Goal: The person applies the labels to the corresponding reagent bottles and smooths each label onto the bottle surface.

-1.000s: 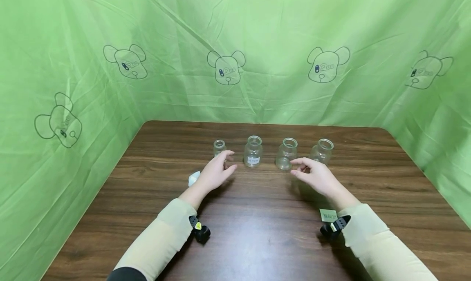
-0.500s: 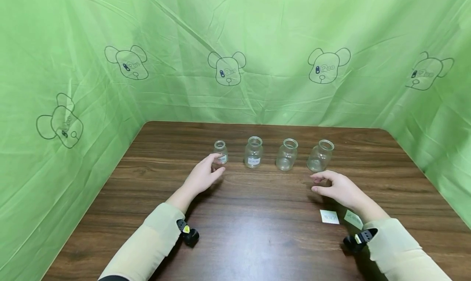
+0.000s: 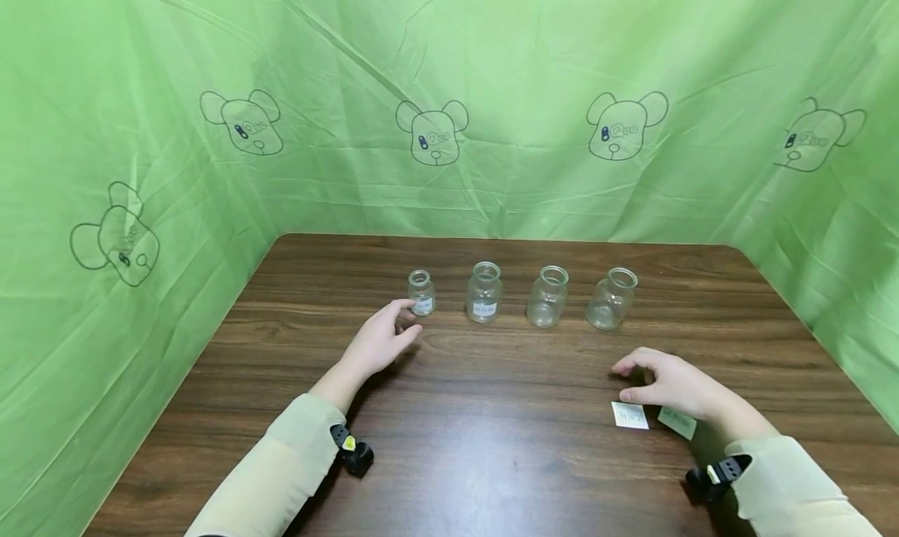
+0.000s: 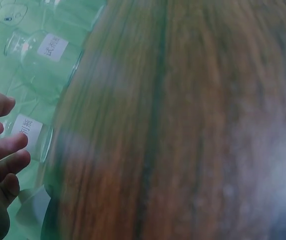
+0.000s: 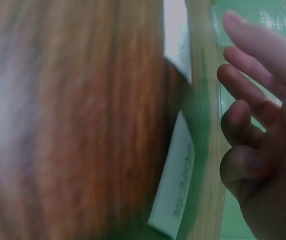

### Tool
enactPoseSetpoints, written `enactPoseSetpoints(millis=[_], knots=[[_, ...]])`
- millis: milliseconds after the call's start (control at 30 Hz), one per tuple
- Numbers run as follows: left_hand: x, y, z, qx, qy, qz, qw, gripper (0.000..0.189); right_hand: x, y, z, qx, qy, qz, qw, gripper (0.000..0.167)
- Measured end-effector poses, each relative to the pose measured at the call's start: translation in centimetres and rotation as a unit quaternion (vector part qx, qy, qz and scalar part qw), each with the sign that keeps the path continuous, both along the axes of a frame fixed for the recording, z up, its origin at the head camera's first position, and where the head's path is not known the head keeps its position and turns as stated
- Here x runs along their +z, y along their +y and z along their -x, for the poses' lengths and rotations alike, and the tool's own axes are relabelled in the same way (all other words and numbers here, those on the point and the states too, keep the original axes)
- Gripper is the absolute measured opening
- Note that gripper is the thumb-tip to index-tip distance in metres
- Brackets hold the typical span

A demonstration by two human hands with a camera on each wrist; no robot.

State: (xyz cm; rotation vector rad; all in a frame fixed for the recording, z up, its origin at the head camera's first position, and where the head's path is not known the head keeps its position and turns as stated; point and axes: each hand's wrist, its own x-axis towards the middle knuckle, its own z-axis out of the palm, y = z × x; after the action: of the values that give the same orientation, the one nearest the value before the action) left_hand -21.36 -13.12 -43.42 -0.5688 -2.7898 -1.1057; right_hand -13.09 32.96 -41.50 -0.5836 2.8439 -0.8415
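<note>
– Just beyond the left hand (image 3: 374, 342), what is seen?

– A small labelled jar (image 3: 421, 286), stood upright on the surface (image 3: 492, 412). Whether it is touched by the index finger cannot be told. Nothing is pinched: the fingers are lightly bent, parted from the thumb.

– And by the right hand (image 3: 674, 382)?

– Nothing is gripped there either; the fingers are loosely curved. One paper slip (image 3: 630, 417) is found near its thumb, a second slip (image 3: 677, 423) beneath its palm side.

– Farther off?

– Between the hands, a taller labelled jar (image 3: 485, 287) and a plain jar (image 3: 546, 299); ahead of the right fingertips, another plain jar (image 3: 611, 301).

– What could be spoiled?

– The small jar might be tipped if brushed by that index finger. A slip might be creased or dragged if caught carelessly by the thumb.
</note>
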Motion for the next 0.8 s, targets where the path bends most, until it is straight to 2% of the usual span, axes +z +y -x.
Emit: enactPoseSetpoints(millis=[167,467,533,700,800], knots=[[-0.2,-0.2,0.1,0.002,-0.006,-0.002,1.0,0.044,-0.8,0.5,-0.1,0.066,0.008,0.01,0.9977,0.036],[-0.4,-0.4,0.2,0.0,-0.007,-0.004,1.0,0.044,-1.4,0.5,0.0,0.099,0.048,0.014,0.9938,0.036],[-0.3,-0.4,0.2,0.0,-0.006,-0.009,0.9999,0.043,-1.4,0.4,0.1,0.099,0.064,0.001,0.993,0.033],[-0.2,-0.4,0.1,-0.004,0.003,-0.014,0.9999,0.042,-1.3,0.4,0.3,0.062,0.107,-0.023,0.9921,0.015],[-0.3,-0.4,0.1,-0.006,0.007,-0.011,0.9999,0.042,-1.4,0.4,0.1,0.038,0.106,-0.024,0.9934,0.011]])
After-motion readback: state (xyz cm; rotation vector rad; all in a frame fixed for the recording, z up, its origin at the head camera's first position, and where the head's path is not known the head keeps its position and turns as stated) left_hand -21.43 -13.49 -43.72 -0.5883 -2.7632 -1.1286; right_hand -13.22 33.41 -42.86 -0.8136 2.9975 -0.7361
